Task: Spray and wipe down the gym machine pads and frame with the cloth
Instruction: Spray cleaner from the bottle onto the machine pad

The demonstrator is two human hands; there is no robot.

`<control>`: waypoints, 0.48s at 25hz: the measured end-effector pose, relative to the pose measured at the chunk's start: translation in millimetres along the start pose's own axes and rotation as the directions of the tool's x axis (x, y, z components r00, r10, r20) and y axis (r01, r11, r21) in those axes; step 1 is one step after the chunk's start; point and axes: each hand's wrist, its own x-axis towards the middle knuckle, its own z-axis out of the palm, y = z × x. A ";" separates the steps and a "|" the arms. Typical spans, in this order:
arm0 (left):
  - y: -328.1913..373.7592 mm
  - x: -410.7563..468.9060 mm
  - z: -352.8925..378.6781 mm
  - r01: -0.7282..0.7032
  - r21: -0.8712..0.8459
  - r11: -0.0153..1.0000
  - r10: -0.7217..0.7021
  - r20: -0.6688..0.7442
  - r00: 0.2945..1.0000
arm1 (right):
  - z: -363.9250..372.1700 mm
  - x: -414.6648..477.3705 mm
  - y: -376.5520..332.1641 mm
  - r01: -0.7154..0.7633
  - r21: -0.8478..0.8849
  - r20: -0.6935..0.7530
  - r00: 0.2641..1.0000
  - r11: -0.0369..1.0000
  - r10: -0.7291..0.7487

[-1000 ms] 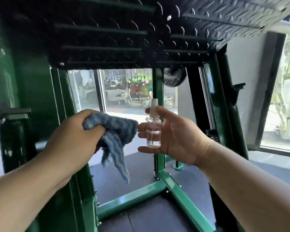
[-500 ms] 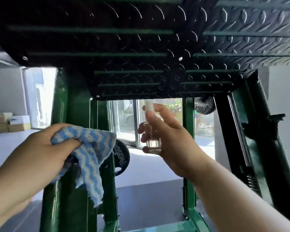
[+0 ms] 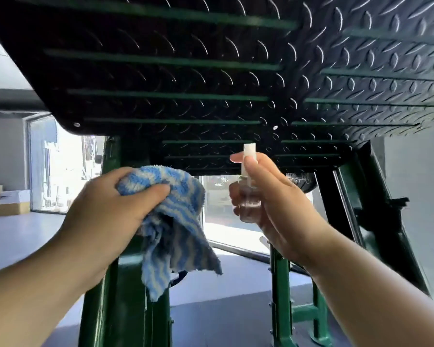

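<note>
Below the footplate [image 3: 211,71], spray bottle [image 3: 249,204] upright

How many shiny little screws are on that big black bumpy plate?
2. One screw sits near the plate's lower left corner; the other screw is near the middle, above the spray bottle. More may lie beyond the picture's edge.
</note>
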 end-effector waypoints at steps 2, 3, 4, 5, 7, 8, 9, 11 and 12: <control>16.9 3.5 0.7 -0.047 -0.004 0.999 0.047 -0.039 0.998 | -3.9 -1.3 -20.8 0.056 -0.066 -0.025 0.998 0.996 -0.057; 24.8 6.7 1.1 -0.063 -0.001 0.998 0.063 -0.078 0.995 | -6.2 -3.5 -32.2 0.089 -0.080 -0.026 0.995 0.993 -0.091; 36.2 8.7 1.7 -0.071 0.021 0.997 0.073 -0.123 0.990 | -8.0 -6.3 -45.4 0.134 -0.108 -0.016 0.991 0.985 -0.136; 43.3 11.9 2.3 -0.093 0.064 0.994 0.103 -0.162 0.981 | -8.6 -8.8 -55.4 0.179 -0.154 -0.007 0.983 0.972 -0.182; 62.5 14.5 1.3 -0.136 0.127 0.983 0.161 -0.213 0.964 | -10.3 -13.9 -77.3 0.267 -0.244 -0.008 0.961 0.932 -0.278; 74.8 12.3 0.9 -0.176 0.145 0.974 0.203 -0.200 0.959 | -12.1 -16.9 -87.7 0.303 -0.276 -0.005 0.949 0.912 -0.316; 86.5 7.1 -0.1 -0.254 0.171 0.952 0.280 -0.155 0.947 | -13.5 -20.7 -97.6 0.321 -0.299 0.001 0.942 0.899 -0.337; 111.2 -8.6 -0.8 -0.396 0.258 0.881 0.417 -0.029 0.908 | -15.2 -29.0 -117.0 0.323 -0.287 0.048 0.945 0.902 -0.323; 122.9 -16.3 -0.5 -0.450 0.268 0.852 0.464 0.013 0.886 | -15.4 -32.1 -126.7 0.318 -0.254 0.082 0.948 0.913 -0.307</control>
